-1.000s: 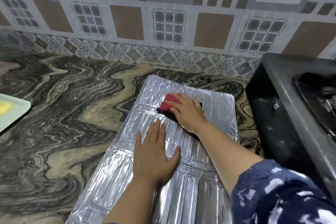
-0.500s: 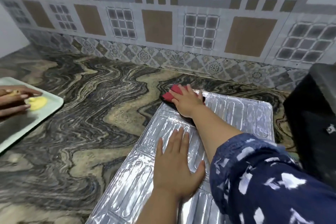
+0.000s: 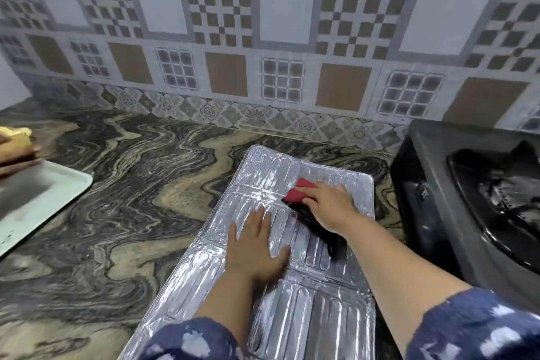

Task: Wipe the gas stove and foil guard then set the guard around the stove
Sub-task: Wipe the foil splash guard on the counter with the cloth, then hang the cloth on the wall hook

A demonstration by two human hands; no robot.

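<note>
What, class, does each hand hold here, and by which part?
The right hand presses a red and black cloth from on top. The left hand grips nothing; it lies flat on the foil guard.

No text, label, brand or number can be read anywhere in the view. The gas stove (image 3: 455, 199) carries a small pale mark on its dark side, but it is too small and blurred to tell what it says. The foil guard (image 3: 321, 307) has only pressed ribs, no writing.
</note>
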